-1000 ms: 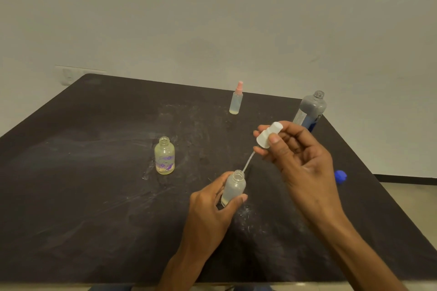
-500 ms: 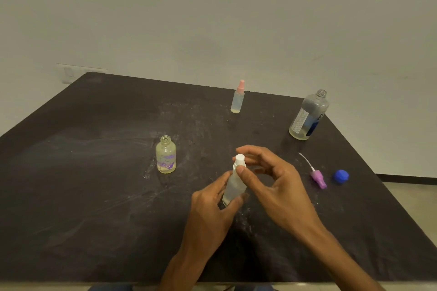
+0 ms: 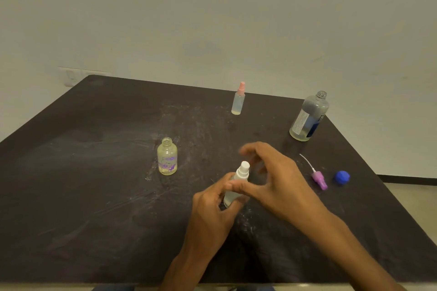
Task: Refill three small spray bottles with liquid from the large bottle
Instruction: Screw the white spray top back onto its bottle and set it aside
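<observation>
Between both hands, white-capped spray bottle [image 3: 237, 184] stands nearly upright.

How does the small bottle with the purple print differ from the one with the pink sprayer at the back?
The purple-print bottle is squat and round-shouldered; the pink-sprayer bottle is slim and taller in shape. The purple-print bottle's threaded neck is open with no sprayer on it; the pink-sprayer bottle is capped. It stands nearer, the other farther back. Both stand upright on the table, untouched.
</observation>
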